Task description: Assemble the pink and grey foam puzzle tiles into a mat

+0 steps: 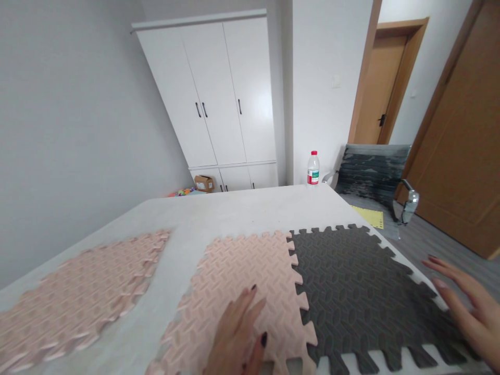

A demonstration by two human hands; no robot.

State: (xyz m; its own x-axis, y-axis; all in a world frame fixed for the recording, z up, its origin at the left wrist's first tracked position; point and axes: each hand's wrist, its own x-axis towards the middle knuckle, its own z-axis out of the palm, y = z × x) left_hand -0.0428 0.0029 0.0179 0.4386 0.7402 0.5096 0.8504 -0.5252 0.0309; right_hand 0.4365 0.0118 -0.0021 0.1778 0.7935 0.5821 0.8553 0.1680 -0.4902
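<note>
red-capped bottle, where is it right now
In the head view, the red-capped bottle stands right of centre, at the far right corner of the white table, beyond the dark grey foam mat and just left of the armchair.

Three foam mats on table (230,211): one left (89,286), apart; middle (250,291) and right (363,291) side by side. Bottle (313,170) at far right.

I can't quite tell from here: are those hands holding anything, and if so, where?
Nothing is held: the left hand is open over the pink mat, the right open by the dark one.
</note>
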